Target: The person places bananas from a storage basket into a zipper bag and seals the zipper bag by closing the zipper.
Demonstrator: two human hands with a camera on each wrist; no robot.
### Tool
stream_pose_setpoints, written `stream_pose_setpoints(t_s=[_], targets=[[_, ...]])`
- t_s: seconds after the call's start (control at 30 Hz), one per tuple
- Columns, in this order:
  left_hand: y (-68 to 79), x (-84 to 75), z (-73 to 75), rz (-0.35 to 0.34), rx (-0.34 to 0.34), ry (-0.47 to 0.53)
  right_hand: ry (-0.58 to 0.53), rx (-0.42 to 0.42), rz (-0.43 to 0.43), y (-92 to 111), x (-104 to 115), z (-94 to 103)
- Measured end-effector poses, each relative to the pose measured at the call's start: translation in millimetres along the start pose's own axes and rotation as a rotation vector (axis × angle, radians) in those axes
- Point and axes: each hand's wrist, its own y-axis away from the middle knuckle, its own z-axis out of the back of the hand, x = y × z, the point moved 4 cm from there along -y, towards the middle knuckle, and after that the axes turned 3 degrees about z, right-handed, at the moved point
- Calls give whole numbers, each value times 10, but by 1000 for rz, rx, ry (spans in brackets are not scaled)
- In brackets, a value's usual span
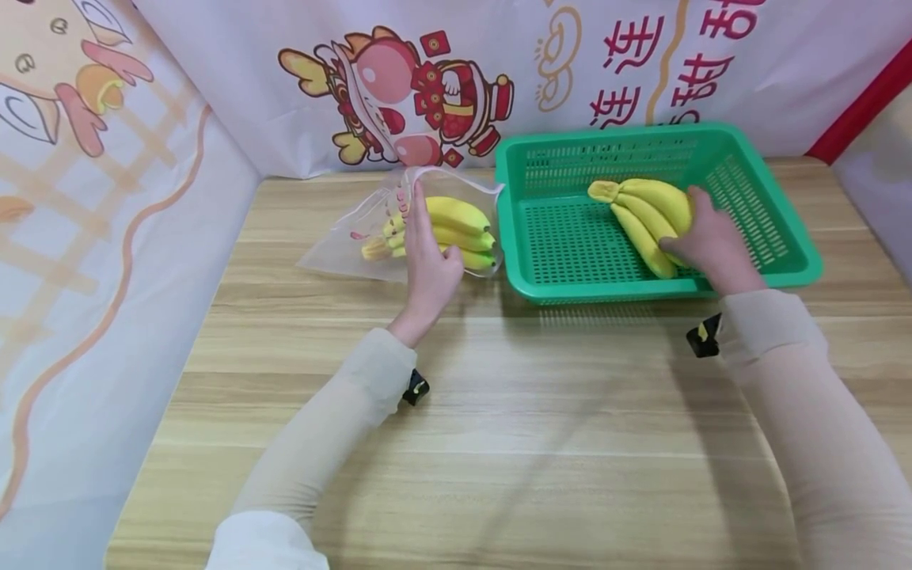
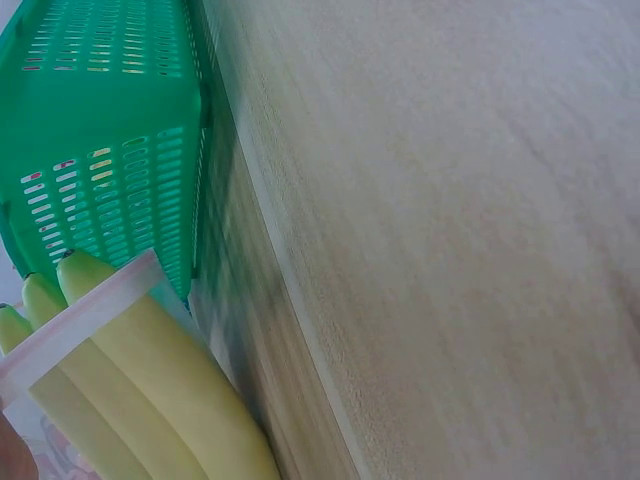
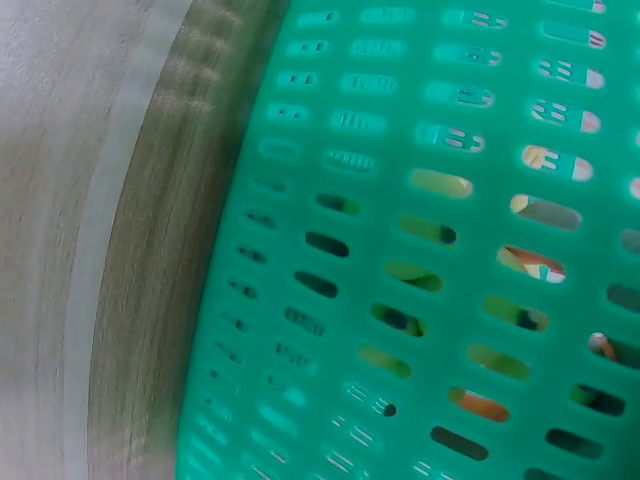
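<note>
A clear zip bag (image 1: 335,252) lies on the wooden table with a bunch of bananas (image 1: 456,215) inside it. My left hand (image 1: 430,265) is over the bag, its fingers straight and touching the plastic. In the left wrist view, the banana tips (image 2: 85,275) sit behind the bag's pale edge, and only a bit of the hand (image 2: 12,460) shows. Inside the green basket (image 1: 563,294), my right hand (image 1: 715,244) grips a second bunch of bananas (image 1: 644,218) by its tip end. From the right wrist, the basket wall (image 3: 400,290) hides that hand, and yellow shows through its slots.
The basket stands just right of the bag, close to the printed cloth (image 1: 556,95) behind the table. Bare wooden tabletop (image 1: 534,443) stretches in front of both. More printed cloth (image 1: 93,332) borders the left side.
</note>
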Motion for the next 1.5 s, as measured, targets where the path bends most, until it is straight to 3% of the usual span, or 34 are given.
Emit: stream_pose_setpoints(t_s=[0.37, 0.6, 1.23, 1.5], targets=[[3, -7, 10, 0, 0, -1, 74, 9, 36, 4, 48, -20], [6, -7, 16, 4, -2, -3, 66, 10, 40, 6, 66, -23], [15, -13, 23, -4, 8, -27, 39, -196, 77, 86, 147, 26], [7, -18, 22, 9, 25, -25, -65, -333, 96, 121, 144, 73]])
